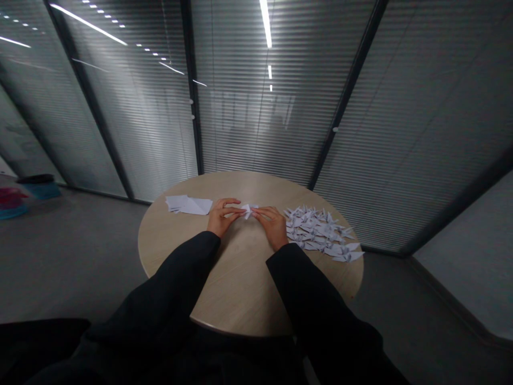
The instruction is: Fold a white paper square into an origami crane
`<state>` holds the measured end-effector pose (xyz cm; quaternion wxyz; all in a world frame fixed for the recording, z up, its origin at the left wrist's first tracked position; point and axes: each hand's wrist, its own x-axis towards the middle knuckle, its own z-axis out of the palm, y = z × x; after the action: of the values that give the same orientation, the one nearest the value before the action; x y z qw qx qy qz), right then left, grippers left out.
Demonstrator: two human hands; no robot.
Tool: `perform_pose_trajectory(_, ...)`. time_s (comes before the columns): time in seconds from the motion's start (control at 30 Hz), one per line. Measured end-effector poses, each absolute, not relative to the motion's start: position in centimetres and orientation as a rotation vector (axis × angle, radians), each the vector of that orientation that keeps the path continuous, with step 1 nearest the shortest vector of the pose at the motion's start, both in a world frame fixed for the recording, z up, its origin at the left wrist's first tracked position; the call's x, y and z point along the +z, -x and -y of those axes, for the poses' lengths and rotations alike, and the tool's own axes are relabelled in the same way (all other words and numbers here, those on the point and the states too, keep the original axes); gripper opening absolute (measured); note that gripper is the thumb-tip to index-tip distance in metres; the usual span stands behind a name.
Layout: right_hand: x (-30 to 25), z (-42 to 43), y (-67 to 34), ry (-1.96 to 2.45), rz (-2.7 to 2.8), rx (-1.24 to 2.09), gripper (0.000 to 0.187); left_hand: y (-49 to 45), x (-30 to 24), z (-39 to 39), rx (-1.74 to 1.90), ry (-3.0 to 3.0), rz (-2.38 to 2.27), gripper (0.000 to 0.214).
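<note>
No writing, label, brand, number or sign can be read anywhere. The folded paper [248, 210], the stack of sheets [189, 204] and the heap of paper cranes [320, 232] show plain white surfaces. The worktop [240, 278] shows only its wood tone, and the glass walls [401, 133] only fine stripes.

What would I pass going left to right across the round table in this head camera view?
Stack of flat white sheets → left hand → small folded paper, pinched by both hands → right hand → pile of folded paper cranes.
</note>
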<state>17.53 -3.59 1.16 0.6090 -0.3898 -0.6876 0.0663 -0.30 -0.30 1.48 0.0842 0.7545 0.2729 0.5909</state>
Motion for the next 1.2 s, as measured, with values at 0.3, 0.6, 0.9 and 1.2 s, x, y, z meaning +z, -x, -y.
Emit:
perform_pose_trajectory(0.3, 0.9, 3.3, -17.6, 0.920, 1.571, 0.130, 0.014, 0.1, 1.0, 0.0, 1.670, -2.132, -0.646, 0.015)
perform_pose_trajectory(0.6, 1.2, 3.6, -17.4, 0.931, 1.523, 0.199, 0.015, -0.1, 1.3, 0.8, 1.581, -1.981, -0.754, 0.021)
perform_pose_trajectory(0.9, 1.2, 3.8, -17.0, 0.900, 1.555, 0.281, 0.013, -0.3, 1.3, 1.1, 1.476, -1.902, -0.794, 0.019)
perform_pose_trajectory(1.2, 1.1, 3.8, -16.9, 0.951, 1.559, 0.309, 0.017, -0.6, 1.3, 0.9, 1.398, -1.952, -0.836, 0.040)
